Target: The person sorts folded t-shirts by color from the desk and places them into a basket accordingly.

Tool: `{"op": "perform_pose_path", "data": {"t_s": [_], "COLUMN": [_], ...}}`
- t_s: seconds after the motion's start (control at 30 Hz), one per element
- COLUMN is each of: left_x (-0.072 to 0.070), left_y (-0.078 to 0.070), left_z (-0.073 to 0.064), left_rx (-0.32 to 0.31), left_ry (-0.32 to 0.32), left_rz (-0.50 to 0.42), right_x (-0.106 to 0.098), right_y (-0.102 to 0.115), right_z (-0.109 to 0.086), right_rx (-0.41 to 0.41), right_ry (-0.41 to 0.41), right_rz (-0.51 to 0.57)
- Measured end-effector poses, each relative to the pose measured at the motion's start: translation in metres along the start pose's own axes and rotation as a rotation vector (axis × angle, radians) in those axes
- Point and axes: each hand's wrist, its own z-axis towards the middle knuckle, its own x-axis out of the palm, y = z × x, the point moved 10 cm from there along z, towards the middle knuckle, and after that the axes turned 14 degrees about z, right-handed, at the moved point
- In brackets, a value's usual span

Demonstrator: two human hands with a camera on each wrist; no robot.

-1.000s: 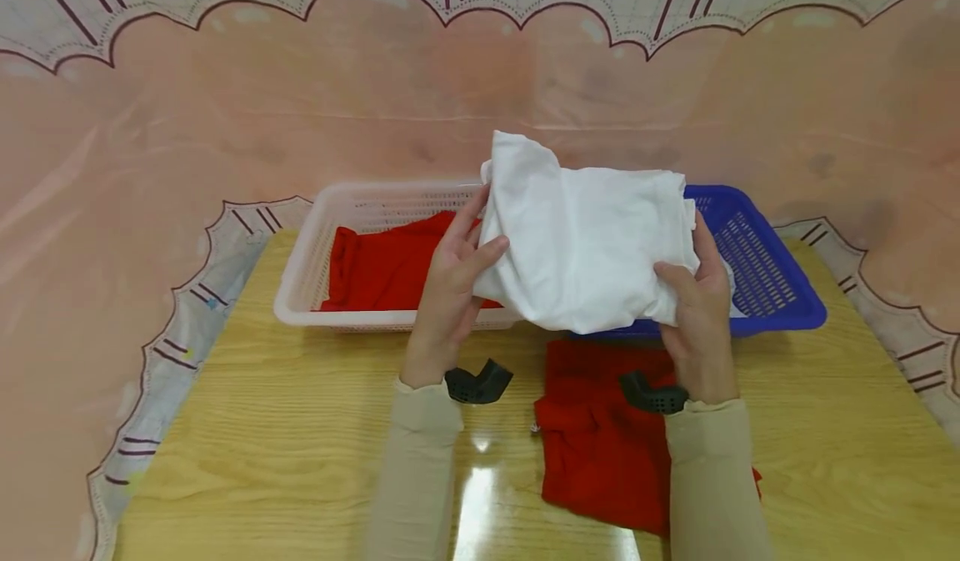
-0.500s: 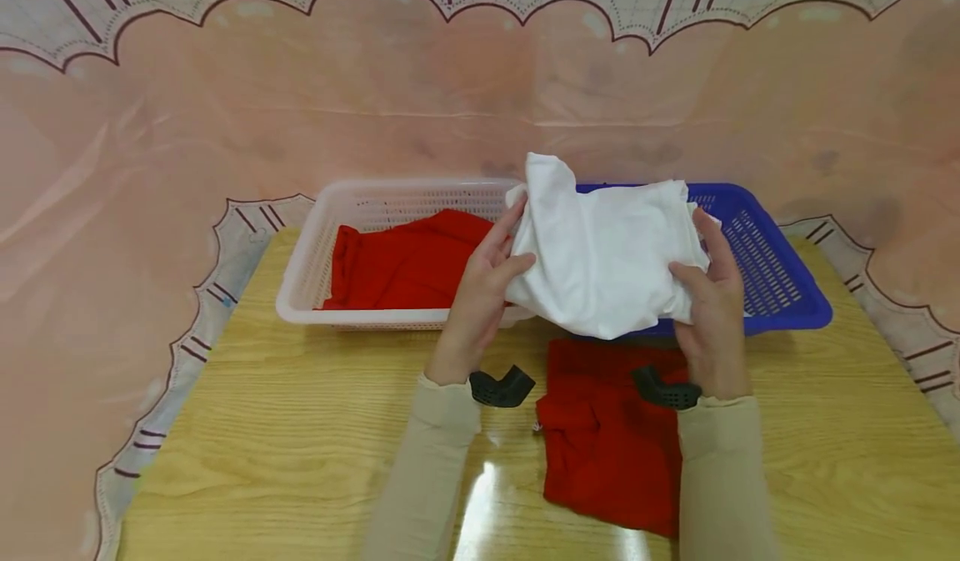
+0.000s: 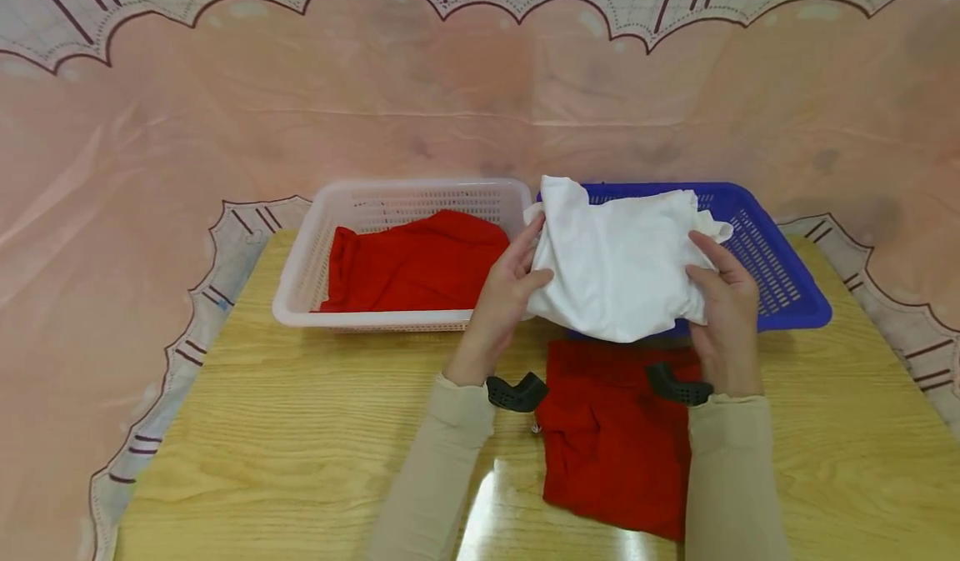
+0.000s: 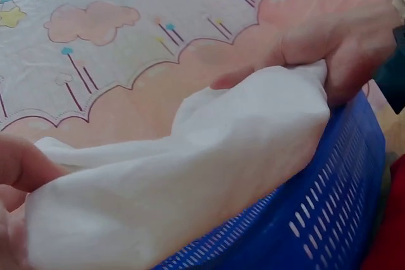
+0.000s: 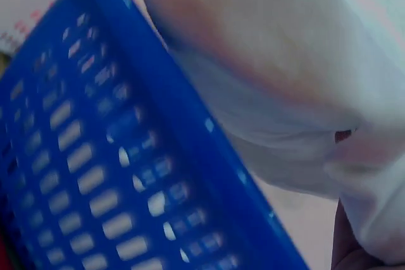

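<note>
White cotton-like fabric is filling the middle of my head feed: a folded white cloth (image 3: 630, 269), which I am seeing held up over the blue basket (image 3: 795, 321), my landmark here. The left hand (image 3: 506, 298) is gripping the cloth's edge by the basket's left end, its thumb lying on the near face. The right hand (image 3: 727, 311) is pinching the opposite edge over the basket's right half, thumb and fingers closing on the fabric. Both hands are standing well apart, with the cloth spanning the space between them, and one corner is sticking up on the left hand's side. From the left wrist, I am seeing the cloth bulging above the basket's slotted wall; from the right wrist, the basket's rim is passing close to the cloth, and I am not managing to tell whether they are touching.

Just left of the blue basket, a white basket (image 3: 397, 319) is holding a red cloth (image 3: 420, 265). In front of the blue basket, on the person's side, a red garment (image 3: 615, 444) is lying on the wooden table (image 3: 300, 419), partly hidden by the right sleeve (image 3: 731, 461). Behind the blue basket, a peach patterned sheet (image 3: 375, 86) is hanging.
</note>
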Motion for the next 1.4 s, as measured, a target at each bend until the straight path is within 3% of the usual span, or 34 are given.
{"op": "perform_pose_path", "data": {"t_s": [0.13,0.3,0.5,0.67,0.8,0.87,0.97,1.1,1.17,1.27,1.4], "left_x": [0.005,0.013,0.012,0.019,0.026,0.027,0.028,0.029,0.029,0.03,0.032], "left_y": [-0.004,-0.016,0.0,0.004,0.008,0.009,0.01,0.011,0.011,0.011,0.011], "left_z": [-0.003,-0.005,0.0,0.001,0.0,-0.001,-0.001,-0.002,-0.002,-0.002,-0.002], "left_rx": [-0.01,0.056,0.038,0.046,0.016,0.005,0.0,0.005,0.011,0.011,0.017], "left_ry": [0.0,0.021,-0.002,0.036,0.081,0.087,0.094,0.097,0.097,0.098,0.098], "left_rz": [0.087,0.284,0.52,0.796,0.919,0.953,0.975,0.996,1.006,1.017,0.999], "right_x": [-0.002,-0.001,-0.006,-0.007,-0.006,-0.005,-0.003,-0.002,-0.002,-0.003,-0.013], "right_y": [0.002,0.002,0.001,0.005,0.009,0.01,0.01,0.008,0.007,0.007,0.014], "right_z": [0.001,0.003,0.005,0.005,0.006,0.005,0.003,-0.001,-0.001,-0.001,0.002], "right_rx": [-0.005,0.001,0.017,-0.006,-0.03,-0.026,-0.007,-0.003,-0.007,-0.019,-0.042], "right_ry": [-0.031,-0.045,-0.091,-0.086,-0.05,-0.017,0.034,0.112,0.14,0.145,0.038], "right_rz": [-0.14,-0.296,-0.35,-0.245,-0.116,-0.136,-0.311,-0.749,-0.916,-1.044,-1.115]}}
